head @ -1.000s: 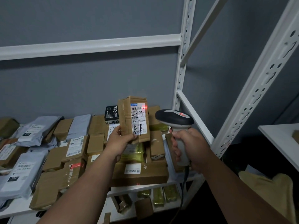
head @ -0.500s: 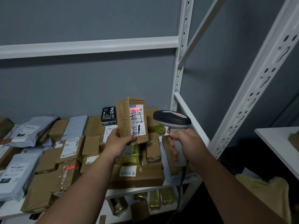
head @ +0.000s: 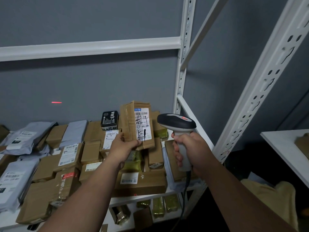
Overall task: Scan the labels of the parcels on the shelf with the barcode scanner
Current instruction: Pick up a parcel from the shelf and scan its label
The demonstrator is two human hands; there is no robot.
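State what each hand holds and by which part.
Left hand grips the cardboard parcel by its lower left corner. Right hand wraps the barcode scanner by its handle.

The held parcel [head: 136, 124] was brown cardboard; its white label [head: 142, 125] carried black barcodes, black scrawl and a blue corner. The scanner [head: 177, 123] was black above, grey below, with a red mark. The shelf frame [head: 181, 81] was white, the wall [head: 83, 84] grey-blue with a red streak [head: 56, 102] at centre left.
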